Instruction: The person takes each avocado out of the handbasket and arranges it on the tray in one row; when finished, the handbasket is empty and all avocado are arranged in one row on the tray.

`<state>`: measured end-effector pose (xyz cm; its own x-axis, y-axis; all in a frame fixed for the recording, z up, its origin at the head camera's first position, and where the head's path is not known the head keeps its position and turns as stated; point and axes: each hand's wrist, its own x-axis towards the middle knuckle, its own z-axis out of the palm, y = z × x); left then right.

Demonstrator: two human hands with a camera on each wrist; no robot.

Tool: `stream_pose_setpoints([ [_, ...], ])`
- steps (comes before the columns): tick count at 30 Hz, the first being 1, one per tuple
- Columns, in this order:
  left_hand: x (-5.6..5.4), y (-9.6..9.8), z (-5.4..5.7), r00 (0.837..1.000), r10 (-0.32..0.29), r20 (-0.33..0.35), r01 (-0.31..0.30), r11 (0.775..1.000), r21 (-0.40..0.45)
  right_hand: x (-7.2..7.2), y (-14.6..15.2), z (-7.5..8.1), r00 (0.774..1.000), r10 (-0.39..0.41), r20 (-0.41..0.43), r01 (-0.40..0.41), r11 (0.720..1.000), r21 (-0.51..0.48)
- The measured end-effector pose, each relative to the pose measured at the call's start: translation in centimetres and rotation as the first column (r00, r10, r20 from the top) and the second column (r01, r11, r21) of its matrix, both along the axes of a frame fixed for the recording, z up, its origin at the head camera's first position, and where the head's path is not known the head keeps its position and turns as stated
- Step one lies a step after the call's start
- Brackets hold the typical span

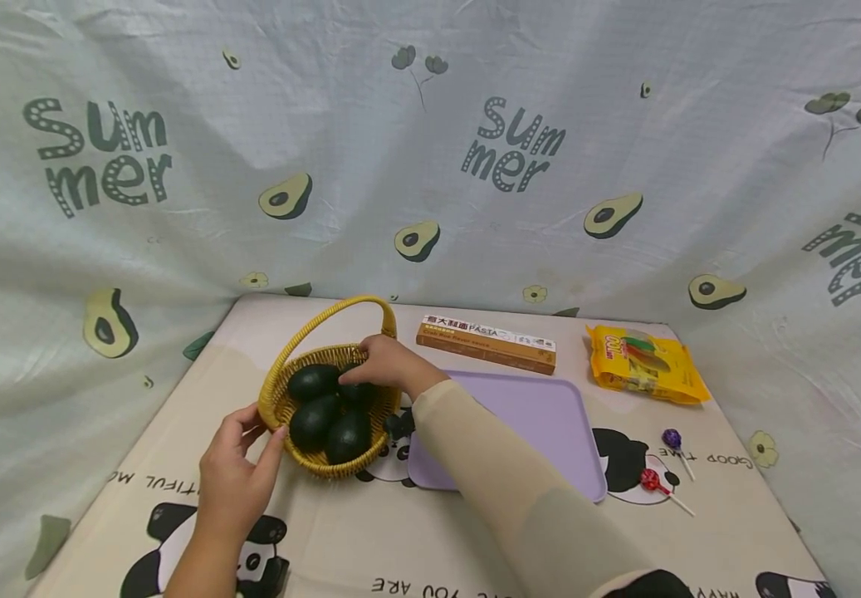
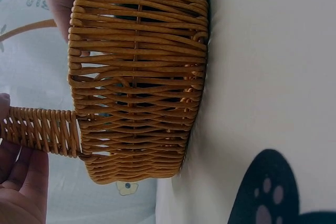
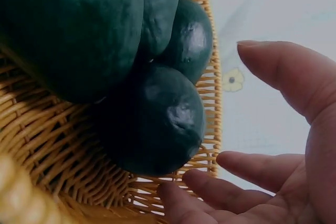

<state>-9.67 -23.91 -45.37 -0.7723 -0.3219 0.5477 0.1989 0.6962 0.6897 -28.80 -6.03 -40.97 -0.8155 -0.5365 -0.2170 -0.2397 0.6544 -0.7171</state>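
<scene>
The handle (image 2: 52, 129) is pinched low by the left hand (image 1: 239, 469), presumably so the basket (image 2: 139, 77) is steadied on the table (image 1: 355, 536); beyond, the right hand (image 1: 394, 363) is spread, nothing gripped, by the avocados (image 1: 314, 423) inside, its thumb-to-finger gap shown only in the right wrist view

- Right sleeve (image 1: 475, 444): long, plain cream, ending at the wrist; lies toward five o'clock in the head view.
- Band (image 1: 572, 536): darker grey-beige, farther down that sleeve.
- Black patch (image 1: 647, 585): pale-edged, near five o'clock at the frame's bottom.
- Left forearm (image 1: 209, 540): uncovered, between seven and eight o'clock.
- Right hand (image 1: 385, 365), left hand (image 1: 239, 465): both bare.
</scene>
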Motion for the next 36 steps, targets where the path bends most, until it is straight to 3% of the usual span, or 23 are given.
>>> stream_pose_setpoints([
  [13, -0.1, 0.0, 0.1, 1.000, 0.000, 0.009, 0.000, 1.000, 0.006, -0.9, -1.7, -0.8, 0.996, 0.093, -0.013, -0.091, 0.990, 0.110],
  [23, -0.1, 0.1, 0.1, 1.000, -0.010, 0.007, 0.010, 1.000, 0.020, -0.7, -2.4, -1.0, 0.995, 0.095, -0.031, -0.087, 0.976, 0.199],
  [36, -0.2, 0.0, -0.1, 1.000, -0.014, -0.014, 0.014, 1.000, 0.011, -0.6, -2.1, -0.6, 0.991, 0.115, -0.066, -0.102, 0.980, 0.174],
])
